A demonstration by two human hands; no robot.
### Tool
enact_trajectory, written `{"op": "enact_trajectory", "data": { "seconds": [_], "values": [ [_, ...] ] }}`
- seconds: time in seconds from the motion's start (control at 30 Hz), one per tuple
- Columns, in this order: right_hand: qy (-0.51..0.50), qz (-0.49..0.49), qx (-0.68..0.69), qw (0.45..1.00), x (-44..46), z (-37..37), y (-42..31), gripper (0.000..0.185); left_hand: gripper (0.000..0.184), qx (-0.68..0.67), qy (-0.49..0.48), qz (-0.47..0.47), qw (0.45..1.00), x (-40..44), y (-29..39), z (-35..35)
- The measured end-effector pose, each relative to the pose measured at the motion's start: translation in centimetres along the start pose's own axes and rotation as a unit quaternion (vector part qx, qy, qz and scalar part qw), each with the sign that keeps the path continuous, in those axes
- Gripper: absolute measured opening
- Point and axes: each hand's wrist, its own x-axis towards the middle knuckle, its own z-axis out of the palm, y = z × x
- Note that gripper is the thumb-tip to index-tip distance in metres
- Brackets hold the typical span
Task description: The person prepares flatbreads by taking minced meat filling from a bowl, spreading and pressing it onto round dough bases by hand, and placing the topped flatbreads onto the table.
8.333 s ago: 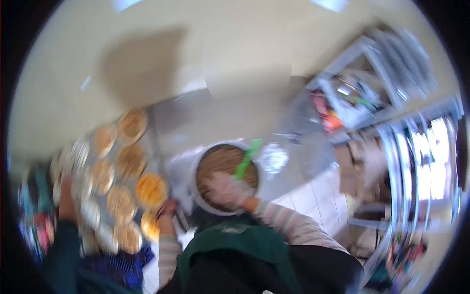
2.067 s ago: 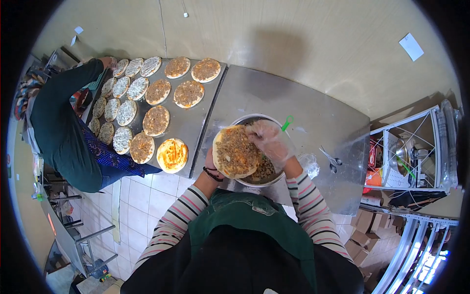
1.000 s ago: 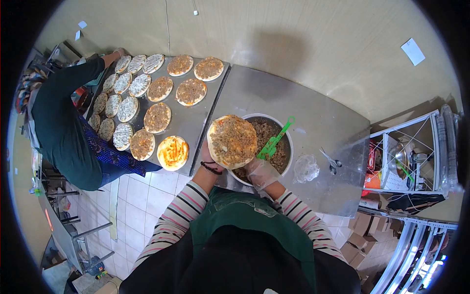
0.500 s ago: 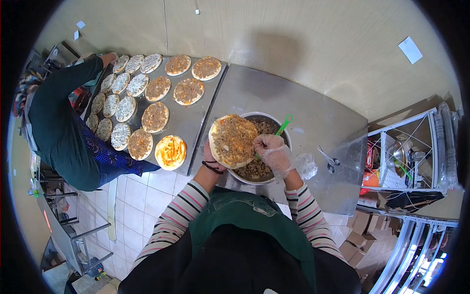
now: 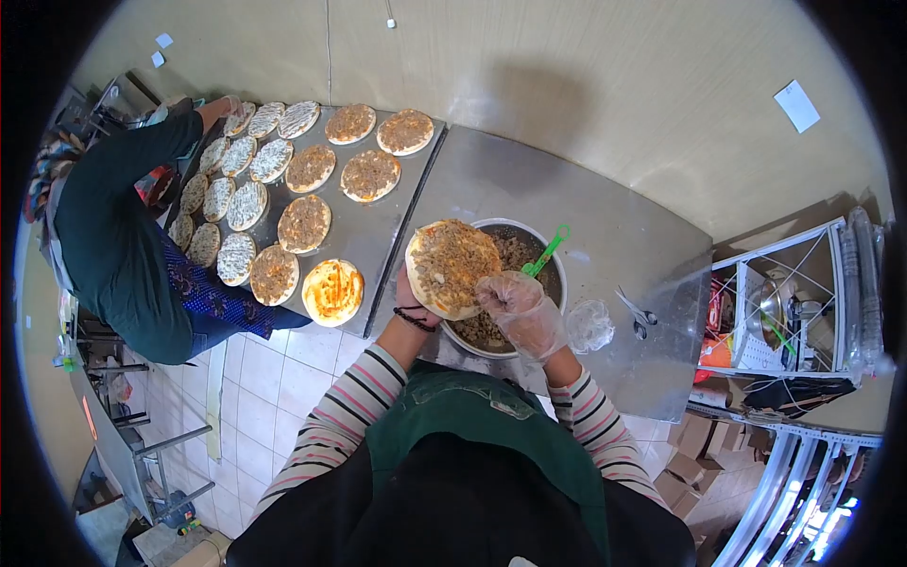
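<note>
Head view, wall: plain beige [image 5: 453,66] across the top, with a soft shadow above centre.
Tables: two grey metal tops, the left table [image 5: 370,227] and the right table [image 5: 614,241], meet along a dark seam.
Held flatbread: round, covered in crumbly brown topping [image 5: 453,265], at mid-frame, raised over the left part of the bowl.
Left hand: bare [image 5: 406,293], dark bracelet at the wrist, gripping the flatbread from its lower left edge.
Right hand: in a clear glove [image 5: 524,314], fingers drawn in at the flatbread's lower right edge; whether they pinch anything, I cannot tell.
Bowl: its pale rim [image 5: 564,288] circles more brown filling; a green utensil [image 5: 546,253] leans inside.
Right of bowl: crumpled clear plastic [image 5: 590,327], then scissors [image 5: 638,314].
Left table's load: white-topped rounds [image 5: 248,206], brown-topped rounds [image 5: 304,224], and one orange-smeared round [image 5: 333,293] near the lower edge.
Far left: a co-worker's dark green sleeve [image 5: 142,151] reaches toward the upper left rounds.
</note>
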Motion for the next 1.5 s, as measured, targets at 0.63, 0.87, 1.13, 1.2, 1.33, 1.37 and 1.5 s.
{"op": "enact_trajectory", "data": {
  "seconds": [0.63, 0.87, 1.13, 1.2, 1.33, 1.37, 1.5],
  "values": [
    [0.015, -0.082, -0.034, 0.996, 0.6, 2.5, -0.4, 0.006, 0.053, 0.014, 0.002, 0.002, 1.000, 0.4, -0.8, 1.0],
    [0.042, -0.046, 0.009, 0.998, 0.4, 0.0, -0.8, 0.009, 0.052, 0.034, -0.008, 0.058, 0.998, 1.5, -1.4, 3.1],
    [0.000, -0.088, -0.036, 0.995, 0.1, 0.1, -1.9, 0.013, 0.060, 0.057, -0.028, 0.095, 0.993, 3.5, -2.2, 2.3],
    [-0.045, -0.133, -0.141, 0.980, 0.4, 0.6, -2.0, 0.014, 0.061, 0.077, -0.042, 0.104, 0.991, 3.6, -2.5, 2.8],
    [-0.037, -0.049, -0.222, 0.973, -0.6, -1.3, -1.1, 0.026, 0.062, 0.048, -0.032, 0.049, 0.997, 3.2, -1.6, 3.3],
    [-0.037, -0.048, -0.221, 0.973, -0.6, -1.5, -0.1, 0.026, 0.062, 0.030, -0.051, 0.020, 0.998, 3.0, -1.3, 3.2],
    [0.075, 0.060, 0.058, 0.994, 2.0, -2.7, 3.4, 0.017, 0.056, 0.040, -0.032, -0.028, 0.998, 2.1, -0.6, 2.4]
  ]
}}
